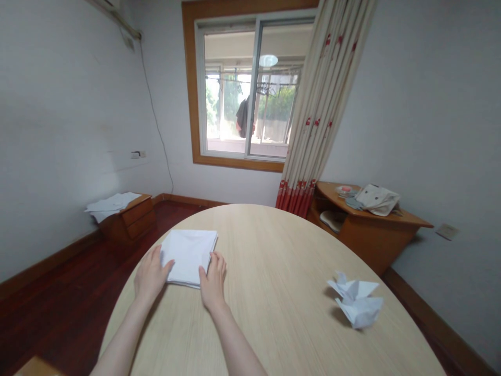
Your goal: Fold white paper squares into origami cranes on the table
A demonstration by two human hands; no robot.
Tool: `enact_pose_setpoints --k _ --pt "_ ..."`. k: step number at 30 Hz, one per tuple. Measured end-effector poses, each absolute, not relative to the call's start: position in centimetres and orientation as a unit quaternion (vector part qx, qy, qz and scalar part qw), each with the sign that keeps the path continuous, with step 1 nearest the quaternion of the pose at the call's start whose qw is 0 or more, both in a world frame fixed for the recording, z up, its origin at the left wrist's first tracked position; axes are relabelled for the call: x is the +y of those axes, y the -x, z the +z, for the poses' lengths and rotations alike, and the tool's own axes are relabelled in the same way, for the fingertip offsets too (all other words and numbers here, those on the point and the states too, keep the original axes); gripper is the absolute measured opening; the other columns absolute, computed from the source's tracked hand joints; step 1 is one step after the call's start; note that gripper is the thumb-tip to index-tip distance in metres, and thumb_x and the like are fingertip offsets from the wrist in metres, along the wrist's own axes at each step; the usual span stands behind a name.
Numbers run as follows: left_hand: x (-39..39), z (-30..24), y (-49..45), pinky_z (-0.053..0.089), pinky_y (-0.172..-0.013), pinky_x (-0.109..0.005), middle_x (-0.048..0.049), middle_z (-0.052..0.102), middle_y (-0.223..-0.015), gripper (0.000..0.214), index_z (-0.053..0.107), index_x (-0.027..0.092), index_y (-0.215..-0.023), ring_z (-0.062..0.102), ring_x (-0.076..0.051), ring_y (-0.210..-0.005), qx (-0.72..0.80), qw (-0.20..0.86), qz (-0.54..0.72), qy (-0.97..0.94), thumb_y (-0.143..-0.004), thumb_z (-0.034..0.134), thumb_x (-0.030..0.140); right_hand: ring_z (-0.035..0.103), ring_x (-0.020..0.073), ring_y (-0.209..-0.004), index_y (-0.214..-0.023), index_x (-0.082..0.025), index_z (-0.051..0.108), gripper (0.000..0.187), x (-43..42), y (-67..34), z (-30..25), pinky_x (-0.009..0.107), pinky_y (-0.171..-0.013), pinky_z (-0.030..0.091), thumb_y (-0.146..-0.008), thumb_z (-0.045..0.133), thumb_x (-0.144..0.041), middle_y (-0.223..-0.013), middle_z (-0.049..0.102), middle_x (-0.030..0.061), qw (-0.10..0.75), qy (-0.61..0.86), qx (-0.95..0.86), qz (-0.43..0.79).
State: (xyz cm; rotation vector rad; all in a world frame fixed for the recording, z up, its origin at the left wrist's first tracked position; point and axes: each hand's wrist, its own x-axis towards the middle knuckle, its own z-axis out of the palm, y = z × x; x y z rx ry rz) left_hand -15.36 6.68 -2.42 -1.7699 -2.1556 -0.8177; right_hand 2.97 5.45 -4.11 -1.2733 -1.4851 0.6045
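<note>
A stack of square white paper (190, 256) lies on the round table, toward its left side. My left hand (151, 274) grips the stack's left edge, thumb over the top sheet and fingers along the side. At the lower right corner, my right hand (214, 282) holds the stack between its thumb at the near edge and fingers curled against the right side. Farther right on the table, apart from both hands, sit folded white paper cranes (358, 303), close together and partly overlapping in view.
The round pale wooden table (274, 292) fills the foreground. Beyond it, a low drawer cabinet (135, 216) bears white sheets at the left. A corner desk (364, 235) with a pale cloth bag (378, 199) stands at the right, beside a long curtain (309, 130) and a window.
</note>
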Motion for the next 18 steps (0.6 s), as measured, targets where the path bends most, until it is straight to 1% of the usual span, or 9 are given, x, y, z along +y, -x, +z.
enact_pose_setpoints --k 3,5,9,11,14,18 --pt "6.69 -2.46 15.42 0.039 -0.1 -0.041 -0.0227 0.051 -0.132 0.058 0.044 0.002 -0.131 0.047 -0.034 -0.124 -0.764 0.124 -0.236 0.588 -0.085 0.046 0.037 0.035 0.0344 -0.131 -0.133 -0.013 0.047 0.057 5.43 -2.76 -4.08 0.053 -0.108 0.024 -0.076 0.055 -0.013 -0.142 0.042 0.0183 0.487 0.554 -0.63 0.244" --pt "6.62 -2.47 15.38 0.04 -0.098 -0.042 -0.025 0.051 -0.133 0.06 0.042 -0.002 -0.133 0.047 -0.035 -0.123 -0.784 0.127 -0.215 0.568 -0.086 0.045 0.037 0.031 0.0351 -0.135 -0.138 -0.01 0.044 0.061 5.32 -2.66 -3.95 0.053 -0.11 0.022 -0.078 0.055 -0.013 -0.147 0.037 0.0184 0.45 0.568 -0.65 0.228" --pt "6.49 -2.58 15.24 0.044 -0.092 -0.042 -0.025 0.053 -0.13 0.056 0.048 -0.002 -0.13 0.052 -0.036 -0.117 -0.804 0.12 -0.191 0.551 -0.089 0.043 0.036 0.027 0.0323 -0.139 -0.143 -0.008 0.038 0.061 4.94 -2.59 -3.48 0.048 -0.111 0.024 -0.084 0.05 -0.012 -0.154 0.027 0.0164 0.344 0.594 -0.708 0.165" --pt "6.45 -2.63 15.2 0.044 -0.093 -0.041 -0.0247 0.052 -0.132 0.054 0.05 -0.002 -0.129 0.052 -0.036 -0.118 -0.803 0.12 -0.189 0.553 -0.09 0.042 0.035 0.027 0.0323 -0.139 -0.144 -0.006 0.036 0.06 4.8 -2.55 -3.26 0.048 -0.11 0.026 -0.085 0.047 -0.01 -0.155 0.023 0.0171 0.316 0.599 -0.722 0.145" --pt "6.36 -2.61 15.19 0.043 -0.095 -0.04 -0.0237 0.05 -0.135 0.053 0.051 -0.001 -0.13 0.05 -0.034 -0.121 -0.8 0.124 -0.19 0.556 -0.091 0.043 0.034 0.028 0.0327 -0.139 -0.145 -0.007 0.034 0.06 4.69 -2.44 -3.12 0.05 -0.108 0.029 -0.086 0.046 -0.01 -0.156 0.02 0.0176 0.296 0.601 -0.732 0.123" --pt "6.04 -2.24 15.18 0.044 -0.093 -0.038 -0.0181 0.051 -0.137 0.046 0.055 0.005 -0.128 0.052 -0.032 -0.117 -0.789 0.139 -0.205 0.563 -0.092 0.043 0.03 0.031 0.0323 -0.136 -0.144 -0.013 0.037 0.06 4.54 -2.36 -3.26 0.053 -0.105 0.031 -0.085 0.046 -0.009 -0.155 0.024 0.0172 0.303 0.591 -0.741 0.097"
